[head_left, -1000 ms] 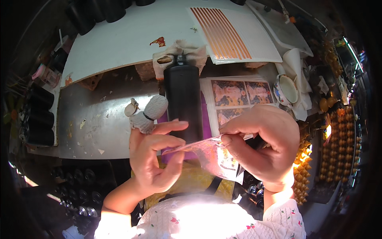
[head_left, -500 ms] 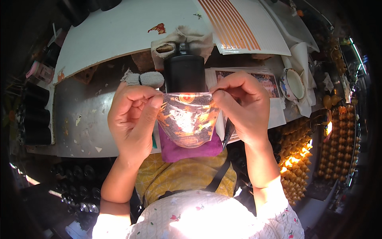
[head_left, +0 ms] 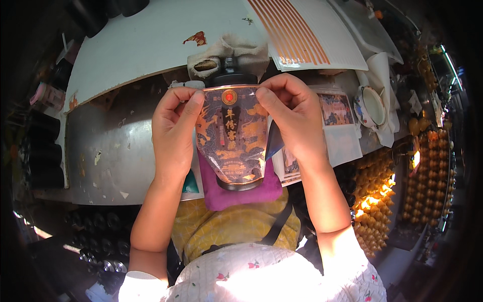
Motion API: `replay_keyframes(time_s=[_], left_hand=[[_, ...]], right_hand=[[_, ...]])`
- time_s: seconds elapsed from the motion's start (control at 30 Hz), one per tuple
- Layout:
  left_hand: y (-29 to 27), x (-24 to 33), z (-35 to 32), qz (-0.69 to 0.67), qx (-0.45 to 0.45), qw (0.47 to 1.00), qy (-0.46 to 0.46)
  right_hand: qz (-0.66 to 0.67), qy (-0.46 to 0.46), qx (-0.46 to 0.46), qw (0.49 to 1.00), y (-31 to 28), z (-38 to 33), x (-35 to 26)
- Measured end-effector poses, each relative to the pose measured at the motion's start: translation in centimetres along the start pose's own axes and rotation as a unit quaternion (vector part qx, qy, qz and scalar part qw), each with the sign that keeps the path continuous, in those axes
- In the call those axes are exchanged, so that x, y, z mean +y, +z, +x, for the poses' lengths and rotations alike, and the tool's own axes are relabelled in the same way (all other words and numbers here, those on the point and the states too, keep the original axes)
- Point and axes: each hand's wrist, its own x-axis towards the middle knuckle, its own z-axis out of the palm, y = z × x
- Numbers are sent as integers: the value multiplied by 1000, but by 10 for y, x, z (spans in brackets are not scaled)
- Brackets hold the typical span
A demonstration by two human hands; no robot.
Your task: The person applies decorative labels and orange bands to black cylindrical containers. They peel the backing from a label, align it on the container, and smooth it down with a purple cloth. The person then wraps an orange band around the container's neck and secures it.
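A black bottle (head_left: 232, 80) lies on a purple cloth (head_left: 241, 194) at the near edge of the metal worktable (head_left: 108, 151), its neck pointing away from me. A dark printed label (head_left: 232, 136) with gold and orange patterns is spread over the bottle's body. My left hand (head_left: 175, 132) pinches the label's upper left edge. My right hand (head_left: 297, 121) pinches its upper right edge. Both hands press the label against the bottle's sides.
A white board (head_left: 151, 45) with an orange-striped sheet (head_left: 302, 35) lies behind the bottle, with a beige rag (head_left: 229, 50) at its edge. More printed labels (head_left: 336, 108) and a small white cup (head_left: 370, 105) sit to the right. Gold bottles (head_left: 432, 166) fill the right; black bottles (head_left: 43, 151) stand left.
The label was held loosely between my hands in front of the bottle. Now it is stretched flat over the bottle's body, with both hands raised to its top corners.
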Motion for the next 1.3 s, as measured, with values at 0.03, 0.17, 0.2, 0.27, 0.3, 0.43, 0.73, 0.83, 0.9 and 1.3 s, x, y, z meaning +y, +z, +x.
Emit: replay_keyframes(time_s=[0.03,0.17,0.2,0.27,0.3,0.43,0.73,0.83,0.9,1.3], left_hand=[[0,-1,-1,-1,7,1000,-1],[11,-6,-11,-10,42,998,46],[13,-9,-13,-20,37,998,55],[17,-13,-15,-17,39,996,72],[21,-12,-15,-24,38,996,78],[31,-5,-15,-6,24,996,90],[19,-9,-26,117,61,970,204],[10,-2,-53,267,31,885,381],[7,23,-72,238,-49,892,380],[25,2,-36,-4,65,996,58]], right_hand=[[-6,2,-1,1000,0,0,0],[0,-44,2,999,3,-6,0],[1,-50,1,999,2,-7,2],[20,-50,6,999,1,-7,6],[38,-44,12,998,-1,-7,8],[143,8,26,989,-5,-5,22],[20,-135,65,989,4,-23,15],[-97,-352,66,929,-8,-41,3],[-88,-385,-37,918,-19,-57,-17],[83,-2,13,997,-6,-31,12]])
